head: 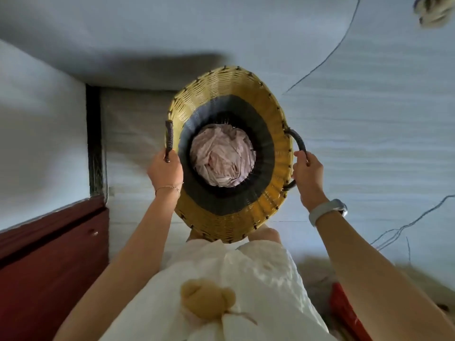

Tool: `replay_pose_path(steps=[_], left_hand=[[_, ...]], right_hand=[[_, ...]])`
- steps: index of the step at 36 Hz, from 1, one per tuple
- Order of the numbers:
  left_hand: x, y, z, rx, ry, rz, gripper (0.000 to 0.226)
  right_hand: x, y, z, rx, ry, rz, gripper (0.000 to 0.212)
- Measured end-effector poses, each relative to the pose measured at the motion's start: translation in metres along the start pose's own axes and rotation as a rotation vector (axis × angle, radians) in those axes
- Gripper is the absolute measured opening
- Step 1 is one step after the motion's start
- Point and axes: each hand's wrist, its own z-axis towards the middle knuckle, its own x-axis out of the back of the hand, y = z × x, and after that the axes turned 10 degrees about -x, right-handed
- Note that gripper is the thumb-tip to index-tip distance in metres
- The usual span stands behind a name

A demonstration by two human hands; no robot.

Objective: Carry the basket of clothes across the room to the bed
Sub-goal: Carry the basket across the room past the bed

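A round woven basket [268, 112], yellow at the rim with a dark band lower down, is in front of my body, seen from straight above. Crumpled pale pink clothes [222, 156] lie at its bottom. My left hand [166, 169] is closed around the lower end of the black left handle [169, 139]. My right hand [307, 173] grips the black right handle [299, 141]; a grey watch sits on that wrist. The basket is over the pale blue bed sheet [369, 119]; whether it touches the sheet I cannot tell.
A dark red wooden cabinet [49, 254] stands at the lower left beside a white wall. A thin dark cable [327, 57] trails over the sheet on the right. A red object [344, 306] lies at the lower right. My white dress fills the bottom centre.
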Motion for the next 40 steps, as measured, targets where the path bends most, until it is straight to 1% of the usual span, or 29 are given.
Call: replay_pose_path(steps=[5,12,16,22,27,31,35,40], left_hand=[[-0.06,0.063,-0.038,-0.217,-0.108,0.104,0.027],[-0.148,0.142,-0.11,-0.466,-0.212,0.184,0.03],[-0.196,0.184,-0.147,-0.546,-0.309,0.254,0.027],[-0.26,0.238,-0.186,-0.625,-0.464,0.28,0.03],[-0.308,0.289,-0.211,-0.743,-0.579,0.294,0.03],[-0.341,0.34,-0.221,-0.773,-0.679,0.285,0.025],[-0.377,0.4,-0.215,-0.811,-0.707,0.267,0.031],[-0.417,0.475,-0.201,-0.865,-0.719,0.261,0.032]], right_hand=[[0.085,0.047,0.017,-0.169,0.097,0.227,0.022],[0.198,0.105,0.029,-0.263,0.247,0.486,0.026],[0.251,0.132,0.038,-0.299,0.351,0.572,0.037],[0.316,0.158,0.053,-0.376,0.492,0.715,0.041],[0.363,0.16,0.067,-0.402,0.614,0.813,0.04],[0.396,0.145,0.089,-0.423,0.688,0.854,0.041],[0.433,0.122,0.123,-0.474,0.747,0.888,0.039],[0.477,0.079,0.172,-0.513,0.805,0.915,0.037]])
